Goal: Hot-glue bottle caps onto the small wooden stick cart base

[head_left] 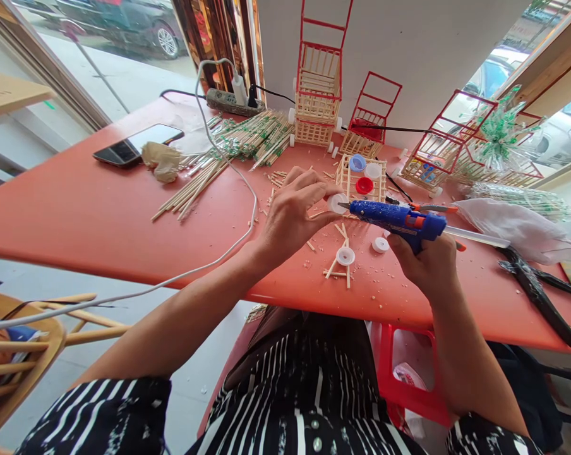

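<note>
My right hand (430, 268) grips a blue hot glue gun (392, 216) by its handle, with a glue stick (477, 237) sticking out of the back. Between the thumb and fingers of my left hand (297, 212) is a white bottle cap (337, 203). The gun's nozzle meets the cap or lies right beside it. Below them, another white cap (345, 256) rests on a small frame of thin wooden sticks (348, 278). A further white cap (380, 244) lies to its right. Behind the gun, a stick-built box (349, 180) carries blue, white and red caps.
Bundles of wooden sticks (252, 142) lie at the back left, near a phone (136, 145) and a power strip (226, 101). A white cable (238, 237) crosses the table (100, 221). Small stick carts (318, 76) with red handles stand behind; black scissors (539, 297) lie right.
</note>
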{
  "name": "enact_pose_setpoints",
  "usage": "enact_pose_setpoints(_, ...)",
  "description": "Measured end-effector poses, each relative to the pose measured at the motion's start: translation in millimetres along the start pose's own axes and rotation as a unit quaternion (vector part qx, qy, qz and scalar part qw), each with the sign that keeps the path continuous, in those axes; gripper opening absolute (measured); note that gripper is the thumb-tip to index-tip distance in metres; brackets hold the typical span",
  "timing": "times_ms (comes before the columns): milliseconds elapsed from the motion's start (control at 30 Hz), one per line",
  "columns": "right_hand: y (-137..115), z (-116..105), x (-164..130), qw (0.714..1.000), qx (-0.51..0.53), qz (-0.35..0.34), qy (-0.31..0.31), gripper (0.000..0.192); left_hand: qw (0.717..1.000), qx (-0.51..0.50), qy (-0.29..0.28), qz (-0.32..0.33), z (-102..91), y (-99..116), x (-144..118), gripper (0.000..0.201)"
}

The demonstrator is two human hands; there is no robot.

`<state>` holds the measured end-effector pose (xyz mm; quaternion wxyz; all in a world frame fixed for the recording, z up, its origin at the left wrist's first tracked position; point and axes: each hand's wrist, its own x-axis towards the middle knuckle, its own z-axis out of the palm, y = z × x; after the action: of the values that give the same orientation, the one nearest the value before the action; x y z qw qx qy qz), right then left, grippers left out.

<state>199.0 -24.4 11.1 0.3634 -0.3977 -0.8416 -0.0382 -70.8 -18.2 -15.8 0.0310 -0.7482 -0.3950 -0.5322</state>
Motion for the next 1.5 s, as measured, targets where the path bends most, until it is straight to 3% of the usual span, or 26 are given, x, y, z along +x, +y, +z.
enact_pose_setpoints(267,-1.7,-0.7,1.9,0.999,0.013,0.001,-0.029,0.041,1.0,0.007,-0.008,-0.007,0.6,0.4,0.1,0.031)
enact_pose_setpoints(633,4.3,-2.9,-5.7,0.993,0.082,0.077,-0.032,0.035,1.0,0.003,0.001,-0.001,0.6,-0.6,-0.6,0.028)
enact_pose_setpoints(1033,-1.6,-2.5,0.0,0.998,0.027,0.04,-0.035,0.036,1.0,-0.009,-0.004,0.014,-0.6,0.7,-0.1,0.027)
enact_pose_setpoints(1267,-1.5,-0.2,1.7,0.999,-0.007,0.031,-0.005,0.049,1.0,-0.009,-0.019,-0.009,-0.6,1.3,0.2,0.026)
enact_pose_setpoints(1500,-1.4,-0.5,0.8,0.999,-0.02,0.023,-0.011,0.04,0.999,-0.006,-0.011,-0.033,-2.4,3.1,1.8,0.03)
